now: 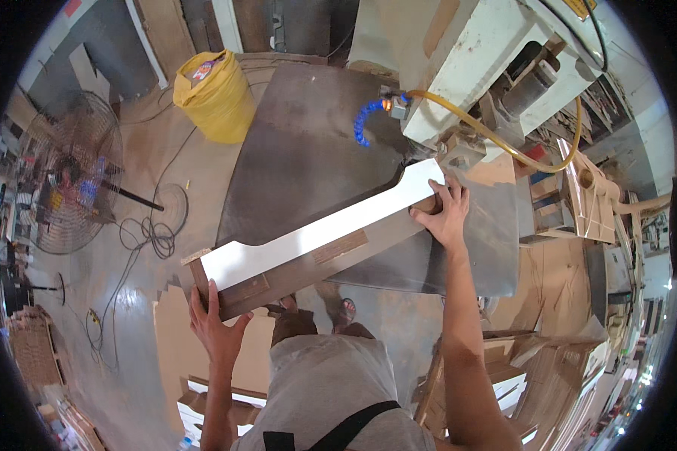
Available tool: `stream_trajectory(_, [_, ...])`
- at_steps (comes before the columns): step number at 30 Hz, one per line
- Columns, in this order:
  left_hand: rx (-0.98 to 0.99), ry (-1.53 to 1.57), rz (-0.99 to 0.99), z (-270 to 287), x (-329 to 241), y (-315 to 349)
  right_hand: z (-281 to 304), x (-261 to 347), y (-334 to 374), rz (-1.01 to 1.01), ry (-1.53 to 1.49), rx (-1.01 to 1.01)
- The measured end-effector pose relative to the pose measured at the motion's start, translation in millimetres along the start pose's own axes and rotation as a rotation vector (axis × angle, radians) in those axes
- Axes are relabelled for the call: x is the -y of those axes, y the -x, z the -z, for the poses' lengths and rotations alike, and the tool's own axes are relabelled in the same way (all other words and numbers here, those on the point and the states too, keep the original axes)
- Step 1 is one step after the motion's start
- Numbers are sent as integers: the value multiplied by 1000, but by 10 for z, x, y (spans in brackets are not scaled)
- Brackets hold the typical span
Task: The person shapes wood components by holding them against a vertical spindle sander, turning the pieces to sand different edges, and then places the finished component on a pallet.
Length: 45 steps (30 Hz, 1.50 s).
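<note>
A long white board (316,229) with raised, shaped ends lies along a brown wooden jig (301,278). Together they slant over the dark machine table (301,158), the left end hanging out past its edge. My left hand (217,327) grips the jig's near left end, fingers up along its end block and the thumb spread. At the far right end, my right hand (447,214) has its fingers on the white board's tip and its thumb by a brown rounded piece on the jig. That tip is close to the machine's working head (459,150); any cutter is hidden.
A blue segmented nozzle (362,124) and a yellow hose (496,135) hang by the white machine column (459,68). A yellow sack (214,98) and a large fan (68,169) stand left, with loose cable on the floor. Cartons of parts (511,376) stand near right.
</note>
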<state>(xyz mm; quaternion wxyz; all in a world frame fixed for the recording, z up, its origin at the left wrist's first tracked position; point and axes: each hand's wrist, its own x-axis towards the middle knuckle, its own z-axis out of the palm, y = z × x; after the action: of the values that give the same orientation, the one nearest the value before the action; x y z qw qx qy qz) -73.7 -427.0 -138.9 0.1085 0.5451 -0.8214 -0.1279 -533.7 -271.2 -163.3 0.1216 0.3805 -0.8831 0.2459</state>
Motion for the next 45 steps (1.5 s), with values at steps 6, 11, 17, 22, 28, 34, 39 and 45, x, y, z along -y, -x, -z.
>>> stream_trajectory(6, [-17,-10,106,-85,-311,578,-111,-331,-211,186,-157,-40])
stream_trajectory(11, [-3,0,168,-76,-534,890,-126,-445,-308,234,-152,19])
stream_trajectory(17, [42,27,204,-10,-707,1139,-154,-599,-423,320,-226,60])
stream_trajectory(22, [110,67,173,31,-756,1301,-125,-741,-551,332,-233,146])
stream_trajectory(28, [197,60,176,78,-833,1411,-142,-824,-638,356,-230,222])
stream_trajectory(34, [238,63,180,124,-876,1422,-169,-801,-664,267,-262,283])
stream_trajectory(39, [243,75,142,108,-852,1413,-162,-737,-716,233,-300,334])
stream_trajectory(45, [302,61,164,140,-936,1451,-94,-746,-760,199,-361,402])
